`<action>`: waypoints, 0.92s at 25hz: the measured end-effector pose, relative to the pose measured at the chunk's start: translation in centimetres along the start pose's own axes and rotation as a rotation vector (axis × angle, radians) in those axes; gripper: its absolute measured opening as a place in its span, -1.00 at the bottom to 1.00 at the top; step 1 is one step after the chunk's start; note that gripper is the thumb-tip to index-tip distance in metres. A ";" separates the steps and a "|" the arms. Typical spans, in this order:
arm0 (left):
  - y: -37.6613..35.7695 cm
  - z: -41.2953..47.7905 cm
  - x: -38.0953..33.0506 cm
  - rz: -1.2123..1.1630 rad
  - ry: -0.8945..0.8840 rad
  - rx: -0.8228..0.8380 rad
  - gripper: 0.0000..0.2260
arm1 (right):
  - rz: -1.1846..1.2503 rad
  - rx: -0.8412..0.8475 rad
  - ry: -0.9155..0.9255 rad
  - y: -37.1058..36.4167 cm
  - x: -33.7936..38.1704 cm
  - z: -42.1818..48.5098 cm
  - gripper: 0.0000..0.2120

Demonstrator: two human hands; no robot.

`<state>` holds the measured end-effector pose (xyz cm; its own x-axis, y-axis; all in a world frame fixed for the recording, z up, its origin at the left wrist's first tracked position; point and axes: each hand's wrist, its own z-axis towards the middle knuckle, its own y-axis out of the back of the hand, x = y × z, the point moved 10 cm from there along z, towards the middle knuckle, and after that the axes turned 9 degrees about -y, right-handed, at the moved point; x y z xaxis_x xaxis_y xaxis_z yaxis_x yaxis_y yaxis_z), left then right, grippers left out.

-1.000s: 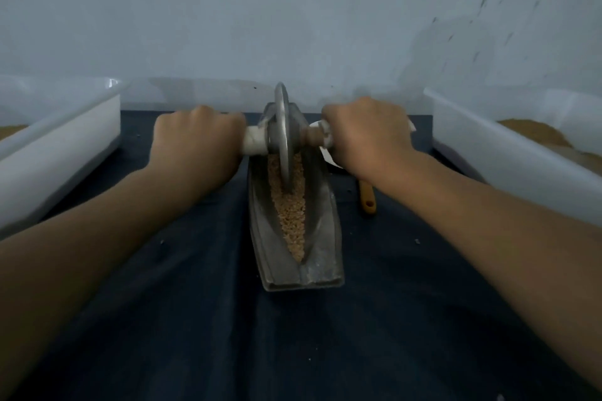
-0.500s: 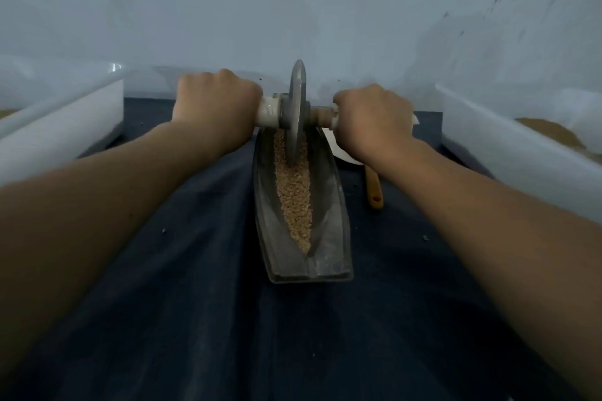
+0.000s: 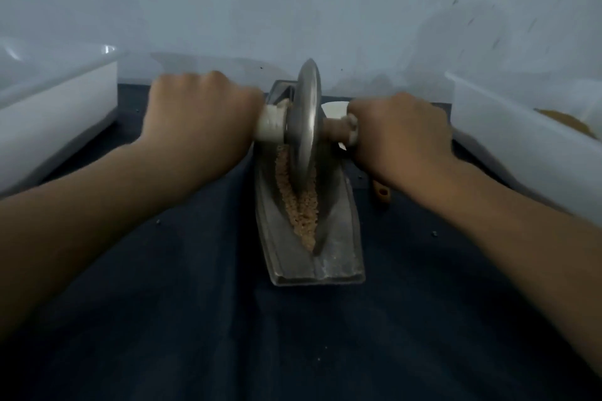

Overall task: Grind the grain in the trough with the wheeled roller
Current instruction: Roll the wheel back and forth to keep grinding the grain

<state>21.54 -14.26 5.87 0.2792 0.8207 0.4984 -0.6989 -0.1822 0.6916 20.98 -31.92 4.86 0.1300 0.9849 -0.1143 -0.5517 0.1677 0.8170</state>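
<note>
Grain (image 3: 301, 208) below both fists looks coarse, so grinding seems far from done, left hand (image 3: 198, 117) and right hand (image 3: 399, 133) clamped on the roller (image 3: 306, 127) axle in the trough (image 3: 338, 238).

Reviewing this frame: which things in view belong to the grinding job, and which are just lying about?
In use: left hand, right hand, wheeled roller, metal trough, grain.

Lying about: left white tub, right white tub with brown material, orange-brown handle, white object behind the roller.
</note>
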 end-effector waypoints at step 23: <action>-0.7 0.0 0.6 -0.121 0.069 0.032 -0.88 | -0.004 0.039 0.062 0.4 1.4 1.9 -0.81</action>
<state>22.26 -13.64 5.68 0.3134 0.8729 0.3739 -0.6411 -0.0960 0.7614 22.47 -30.53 6.08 0.0801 0.9852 -0.1514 -0.5189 0.1709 0.8375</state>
